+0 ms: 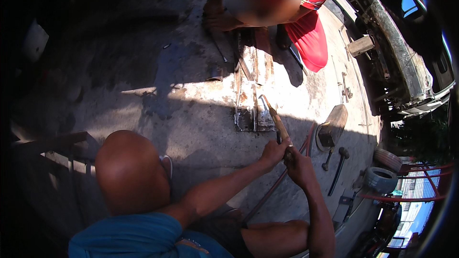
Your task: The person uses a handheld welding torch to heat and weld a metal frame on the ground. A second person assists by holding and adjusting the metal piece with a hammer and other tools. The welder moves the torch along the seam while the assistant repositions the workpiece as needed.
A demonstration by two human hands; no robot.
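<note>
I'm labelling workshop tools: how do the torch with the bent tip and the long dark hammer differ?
The torch is held up in the left grip and right grip; the hammer lies unheld on the floor. The torch narrows to a thin, bent tip; the hammer ends in a blocky head. The torch looks tan or brassy; the hammer looks mostly dark. Both are long and slender.

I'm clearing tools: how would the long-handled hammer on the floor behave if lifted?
The long-handled hammer would probably feel head-heavy, since its bulky head sits at one end. Its straight handle looks stiff, unlikely to bend. That lopsided shape may make it pivot rather than roll.
</note>
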